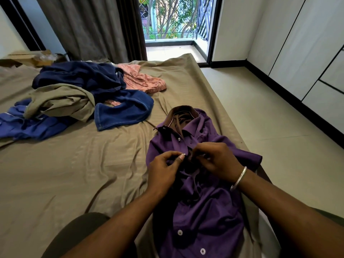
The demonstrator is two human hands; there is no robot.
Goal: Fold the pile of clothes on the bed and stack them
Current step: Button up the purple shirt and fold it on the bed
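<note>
Lying front-up along the near right edge of the bed (78,164), collar away from the person, the purple shirt (204,211) is the garment in hand. Both hands meet at its placket, just below the collar. The left hand (163,170) pinches the left front edge between thumb and curled fingers, and the right hand (217,161), a metal bangle (239,178) on its wrist, pinches the opposite edge, fingers bent in tight over the cloth. Whether a button sits between those fingertips I cannot tell; it is too small and hidden. White buttons further down the front appear undone, and the fabric there is rumpled.

My reading is that this is the buttoning or squaring-up stage before any fold is made on this shirt. The next move would call for closing or aligning the front, then smoothing the body flat and bringing the sleeves in.

Further up the bed, well apart to the left, the unfolded pile (78,97) waits: navy, olive, lighter blue and a pink piece at the far side. No folded stack is visible. Beyond are a grey curtain (89,27), a cardboard box (35,57) and an open balcony door (175,25)
</note>
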